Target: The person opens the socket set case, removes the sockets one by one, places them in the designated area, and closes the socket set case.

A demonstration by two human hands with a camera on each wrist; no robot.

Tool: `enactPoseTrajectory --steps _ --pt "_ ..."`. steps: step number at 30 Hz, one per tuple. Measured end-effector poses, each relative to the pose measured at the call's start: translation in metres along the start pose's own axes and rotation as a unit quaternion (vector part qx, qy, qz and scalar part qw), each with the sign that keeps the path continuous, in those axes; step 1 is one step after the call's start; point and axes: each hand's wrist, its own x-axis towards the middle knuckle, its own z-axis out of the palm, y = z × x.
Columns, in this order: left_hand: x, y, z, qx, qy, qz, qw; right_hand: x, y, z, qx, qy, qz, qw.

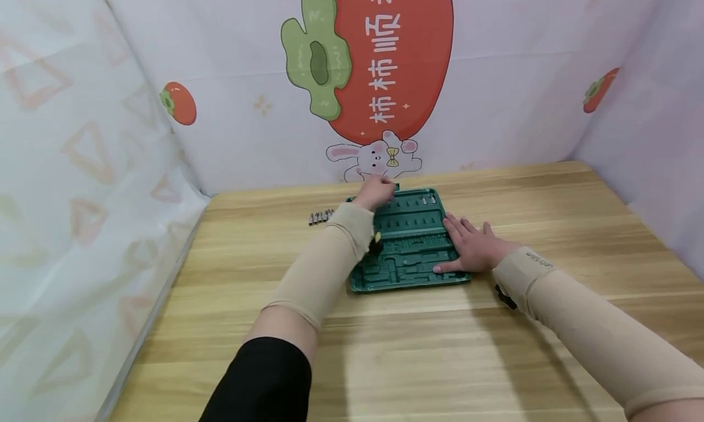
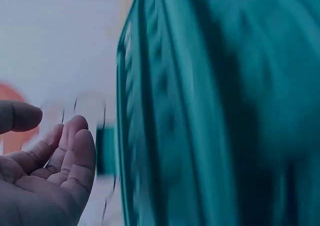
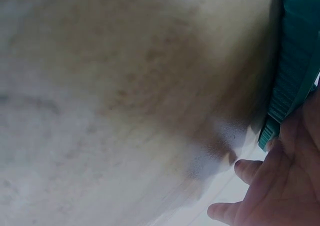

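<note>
A green molded tool case (image 1: 409,260) lies opened out on the wooden table, its tray full of shaped recesses. Two small metal sockets (image 1: 428,199) sit in slots at its upper right corner. My left hand (image 1: 376,192) is over the case's far left corner. In the left wrist view the thumb stands apart from the loosely bent fingers (image 2: 80,158), with nothing between them. Fingers spread, my right hand (image 1: 474,246) rests along the case's right edge, its thumb lying over the rim. The right wrist view shows its palm (image 3: 290,186) against the green side wall.
Several metal sockets (image 1: 321,217) stand in a row on the table, left of the case and partly hidden by the left forearm. A white curtain with a printed persimmon (image 1: 396,55) hangs behind the table (image 1: 407,349); another white sheet (image 1: 82,196) borders its left side.
</note>
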Motion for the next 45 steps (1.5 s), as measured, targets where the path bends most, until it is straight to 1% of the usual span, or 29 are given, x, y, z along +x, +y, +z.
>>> enactPoseTrajectory --steps 3,4,7,10,15,17,20,23,25,26,27,29,30,31,33,35,36,38,39,41,42,43,45 --pt "0.008 0.012 0.027 -0.025 -0.027 -0.011 0.9993 0.000 0.000 0.001 -0.005 0.002 0.001 1.0000" --pt "0.010 0.016 0.035 -0.032 -0.030 -0.014 0.9989 0.000 -0.001 0.001 -0.006 0.002 0.002 1.0000" --pt "0.018 0.021 0.054 -0.048 -0.033 -0.026 0.9980 0.000 -0.003 0.000 -0.009 0.001 0.004 1.0000" --pt "0.024 0.021 0.066 -0.044 -0.026 -0.038 0.9979 0.001 -0.004 0.000 -0.013 0.000 0.003 0.9999" --pt "0.028 0.022 0.078 -0.042 -0.019 -0.037 0.9982 0.000 0.001 0.000 -0.020 0.000 0.005 0.9998" --pt "0.029 0.022 0.077 -0.052 -0.021 -0.037 0.9978 0.000 0.001 -0.001 -0.023 -0.002 0.006 0.9997" --pt "0.031 0.022 0.076 -0.097 -0.017 -0.040 0.9944 0.001 0.001 -0.003 -0.025 -0.001 0.006 0.9997" --pt "0.033 0.019 0.076 -0.155 -0.005 -0.045 0.9868 0.000 0.000 -0.003 -0.027 0.000 0.004 0.9996" --pt "0.035 0.016 0.078 -0.167 -0.001 -0.047 0.9848 0.001 -0.001 -0.002 -0.030 -0.002 0.005 0.9995" --pt "0.036 0.015 0.078 -0.158 -0.001 -0.046 0.9864 0.001 0.000 -0.001 -0.030 -0.003 0.006 0.9995" --pt "0.037 0.014 0.079 -0.135 -0.001 -0.043 0.9899 0.001 0.000 0.000 -0.031 -0.004 0.006 0.9995" --pt "0.038 0.014 0.081 -0.070 0.001 -0.031 0.9971 0.002 0.001 0.001 -0.030 -0.004 0.007 0.9995" --pt "0.038 0.014 0.081 -0.033 0.004 -0.023 0.9992 0.002 0.001 0.002 -0.029 -0.005 0.008 0.9995" --pt "0.039 0.014 0.082 0.003 0.009 -0.014 0.9999 0.003 0.002 0.002 -0.027 -0.006 0.010 0.9996" --pt "0.039 0.015 0.084 0.066 0.023 0.005 0.9976 0.003 0.003 0.003 -0.026 -0.007 0.012 0.9996" --pt "0.039 0.015 0.086 0.097 0.042 0.016 0.9943 0.004 0.004 0.003 -0.025 -0.006 0.012 0.9996" --pt "0.039 0.015 0.087 0.099 0.051 0.017 0.9936 0.004 0.004 0.003 -0.027 -0.007 0.012 0.9995" --pt "0.038 0.015 0.088 0.076 0.064 0.017 0.9949 0.004 0.004 0.003 -0.031 -0.011 0.015 0.9994" --pt "0.038 0.015 0.088 0.051 0.067 0.015 0.9963 0.005 0.004 0.003 -0.032 -0.011 0.016 0.9993" --pt "0.037 0.016 0.088 -0.014 0.067 0.013 0.9976 0.005 0.004 0.002 -0.034 -0.012 0.018 0.9992" --pt "0.036 0.016 0.087 -0.053 0.061 0.011 0.9967 0.005 0.004 0.002 -0.037 -0.015 0.020 0.9990" --pt "0.034 0.016 0.085 -0.093 0.055 0.011 0.9941 0.005 0.005 0.002 -0.037 -0.015 0.020 0.9990" --pt "0.029 0.017 0.081 -0.174 0.042 0.001 0.9838 0.005 0.005 0.003 -0.034 -0.015 0.019 0.9991"
